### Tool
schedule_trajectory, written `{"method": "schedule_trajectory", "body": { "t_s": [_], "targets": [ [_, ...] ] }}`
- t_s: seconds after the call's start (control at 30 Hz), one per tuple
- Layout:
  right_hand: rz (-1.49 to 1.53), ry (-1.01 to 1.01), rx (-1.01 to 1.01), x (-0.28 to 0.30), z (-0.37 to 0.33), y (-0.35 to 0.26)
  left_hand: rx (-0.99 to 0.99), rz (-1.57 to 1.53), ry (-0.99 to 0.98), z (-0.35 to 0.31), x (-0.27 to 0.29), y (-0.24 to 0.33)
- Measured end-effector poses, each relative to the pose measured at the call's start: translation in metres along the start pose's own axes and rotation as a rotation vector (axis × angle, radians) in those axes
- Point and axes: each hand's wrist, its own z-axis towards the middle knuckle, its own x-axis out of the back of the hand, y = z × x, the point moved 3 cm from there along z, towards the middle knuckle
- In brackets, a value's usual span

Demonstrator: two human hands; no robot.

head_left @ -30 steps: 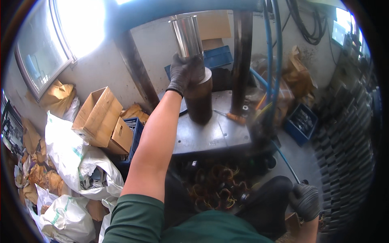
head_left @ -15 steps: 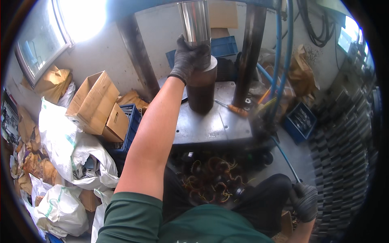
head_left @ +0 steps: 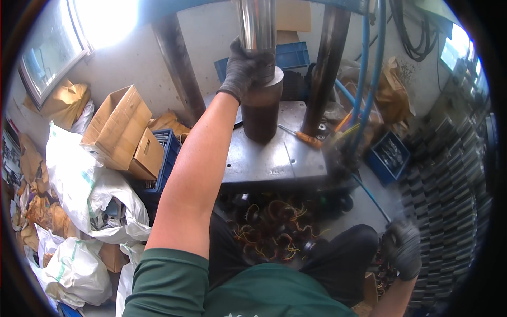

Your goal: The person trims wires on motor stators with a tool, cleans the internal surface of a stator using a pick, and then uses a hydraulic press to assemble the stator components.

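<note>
A pale, stained wall point(head_left: 132, 68) backs the room. Against it stands a press with a blue beam point(head_left: 195, 7) and dark posts point(head_left: 328, 68). Stacked dark metal parts point(head_left: 443, 211) fill the right side. The grey steel plate point(head_left: 253, 168) is worn, seamed and drilled with holes. White sacks point(head_left: 68, 158) slump at left beside an open carton point(head_left: 113, 132); wired coils point(head_left: 280, 227) lie below the plate. A dark round block point(head_left: 262, 113) stands upright on the plate. Above it is the shiny cylinder point(head_left: 257, 26), its lower end in the grip of the gloved left hand point(head_left: 247, 70), which hides whether cylinder and block touch. The gloved right hand point(head_left: 404, 248), blurred, is at the end of a blue-green lever point(head_left: 372, 198); whether it grips, I cannot tell. An orange-handled screwdriver point(head_left: 309, 139) lies on the plate. The sacks carry green printing, the green shirt point(head_left: 269, 290) partial white lettering.
</note>
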Motion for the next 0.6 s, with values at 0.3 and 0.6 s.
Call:
{"method": "schedule_trajectory", "body": {
  "t_s": [0.3, 0.6],
  "targets": [
    [-0.007, 0.534, 0.17, 0.03, 0.168, 0.025, -0.038, -0.063, -0.04, 0.0, 0.004, -0.006],
    [0.013, -0.169, 0.091, 0.011, 0.023, 0.022, -0.05, 0.115, 0.037, -0.012, 0.0, 0.014]
  ]
}}
